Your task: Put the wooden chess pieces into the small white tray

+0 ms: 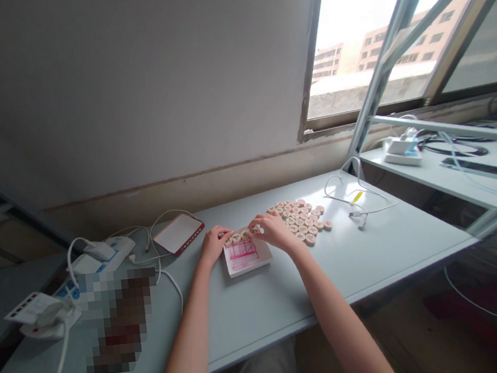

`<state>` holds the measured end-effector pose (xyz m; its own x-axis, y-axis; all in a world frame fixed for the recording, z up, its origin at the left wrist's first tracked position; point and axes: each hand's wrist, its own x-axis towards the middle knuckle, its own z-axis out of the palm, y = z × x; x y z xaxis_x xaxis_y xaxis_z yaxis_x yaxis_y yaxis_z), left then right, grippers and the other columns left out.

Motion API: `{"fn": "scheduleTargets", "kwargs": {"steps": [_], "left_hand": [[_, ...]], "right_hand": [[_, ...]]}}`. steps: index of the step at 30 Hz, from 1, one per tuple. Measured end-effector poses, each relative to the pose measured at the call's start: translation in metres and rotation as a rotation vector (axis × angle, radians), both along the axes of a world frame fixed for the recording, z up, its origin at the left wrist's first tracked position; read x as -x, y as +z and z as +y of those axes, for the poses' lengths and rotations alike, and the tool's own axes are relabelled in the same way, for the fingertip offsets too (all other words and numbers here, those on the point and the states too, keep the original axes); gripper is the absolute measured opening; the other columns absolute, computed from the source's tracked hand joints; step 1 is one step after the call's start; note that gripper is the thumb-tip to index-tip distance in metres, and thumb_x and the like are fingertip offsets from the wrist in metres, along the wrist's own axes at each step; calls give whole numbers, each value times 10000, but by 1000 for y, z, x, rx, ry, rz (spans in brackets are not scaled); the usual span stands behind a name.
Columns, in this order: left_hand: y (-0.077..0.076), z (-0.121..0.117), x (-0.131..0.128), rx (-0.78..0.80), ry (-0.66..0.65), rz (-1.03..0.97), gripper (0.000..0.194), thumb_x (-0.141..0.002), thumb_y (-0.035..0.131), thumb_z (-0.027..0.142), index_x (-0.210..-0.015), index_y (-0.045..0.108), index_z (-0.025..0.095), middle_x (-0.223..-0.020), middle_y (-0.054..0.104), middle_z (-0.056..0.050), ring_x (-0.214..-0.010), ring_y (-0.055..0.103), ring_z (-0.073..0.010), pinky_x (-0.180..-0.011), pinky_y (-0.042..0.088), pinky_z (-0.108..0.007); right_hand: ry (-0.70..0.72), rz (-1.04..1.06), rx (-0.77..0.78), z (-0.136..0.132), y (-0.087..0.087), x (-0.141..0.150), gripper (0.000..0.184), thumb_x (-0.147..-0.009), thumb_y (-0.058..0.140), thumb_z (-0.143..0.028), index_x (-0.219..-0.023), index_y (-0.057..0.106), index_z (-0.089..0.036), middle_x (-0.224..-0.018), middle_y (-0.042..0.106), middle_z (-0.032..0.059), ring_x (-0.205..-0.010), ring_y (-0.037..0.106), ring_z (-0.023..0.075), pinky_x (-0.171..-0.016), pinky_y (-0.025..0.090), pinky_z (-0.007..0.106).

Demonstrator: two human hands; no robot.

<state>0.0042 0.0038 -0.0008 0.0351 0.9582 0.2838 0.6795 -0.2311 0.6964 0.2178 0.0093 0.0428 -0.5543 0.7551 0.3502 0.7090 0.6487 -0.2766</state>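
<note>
A small white box (247,256) with red grid lines inside lies on the pale blue table (286,300). Along its far edge sits a row of round wooden chess pieces (241,235). My left hand (213,244) rests at the box's far left corner, fingers curled against the end of the row. My right hand (272,230) is at the far right corner, fingers pinched on the other end of the row. Several more wooden pieces (304,219) lie flat in a cluster just right of my right hand.
A red-edged box lid (178,233) lies left of the box. Power strips (101,254) with plugs and white cables sit at the far left. A white cable (355,199) loops at the right. Metal window frame and a second shelf (449,176) stand right.
</note>
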Motion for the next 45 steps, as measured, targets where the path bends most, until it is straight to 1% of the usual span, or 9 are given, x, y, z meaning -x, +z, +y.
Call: {"fn": "scheduleTargets", "kwargs": {"steps": [8,16,20,25,28,35,39,42,45], "left_hand": [[1,0,0,2,-1,23,232,-726,531,350,-760,662,162,-772,640,-49,-629,546,-140,-621,432,-255],[3,-2,4,55,-40,-79,318,-738,500,407,-815,653,139,-818,651,-72,-679,568,-153,-649,444,-262],[6,-3,6,96,-48,-109,295,-714,525,395,-793,661,146,-806,663,-64,-684,572,-161,-653,445,-266],[8,-5,6,130,-68,-154,304,-709,525,397,-802,667,144,-819,668,-71,-700,575,-168,-654,446,-266],[8,-6,6,139,-66,-178,309,-697,537,398,-815,669,144,-834,669,-73,-699,579,-170,-643,450,-266],[8,-6,6,134,-58,-205,288,-689,545,362,-831,666,142,-848,667,-76,-696,582,-170,-632,458,-267],[6,-5,5,131,-63,-194,274,-695,537,352,-827,663,147,-840,667,-70,-700,586,-171,-634,461,-268],[4,-3,5,117,-61,-194,269,-695,535,347,-820,660,145,-832,668,-69,-701,590,-171,-637,465,-269],[2,-2,6,96,-42,-178,272,-693,533,344,-823,658,142,-838,667,-72,-695,588,-169,-637,464,-269]], "right_hand": [[-113,-132,-105,1,-11,7,188,-756,554,-158,-936,560,-214,-961,509,53,-890,441,188,-784,263,302],[-121,-47,-102,5,-8,-3,81,-805,510,-232,-793,589,-224,-886,519,30,-856,448,181,-769,269,309],[-367,-29,-150,11,-8,-13,182,-842,413,-202,-912,581,-209,-945,532,72,-893,443,207,-815,262,352],[-642,-120,-128,21,-27,-24,330,-806,375,-120,-1107,509,-138,-1236,421,165,-1117,332,296,-880,225,451],[-624,-148,-83,24,-39,-26,361,-812,363,-138,-1145,498,-176,-1351,306,122,-1213,232,304,-913,196,486],[-535,-150,-160,23,-42,-16,382,-831,368,-176,-1203,445,-223,-1337,334,88,-1200,243,285,-931,173,499],[-457,-148,-159,24,-38,-13,255,-834,361,-142,-985,562,-187,-1069,537,111,-1042,372,263,-898,207,456],[-458,-140,-146,23,-32,-14,184,-826,394,-158,-833,577,-164,-892,558,114,-937,409,255,-847,237,422],[-474,-75,-140,21,-22,-14,155,-825,437,-233,-818,580,-172,-891,544,99,-917,417,248,-814,250,397]]}}
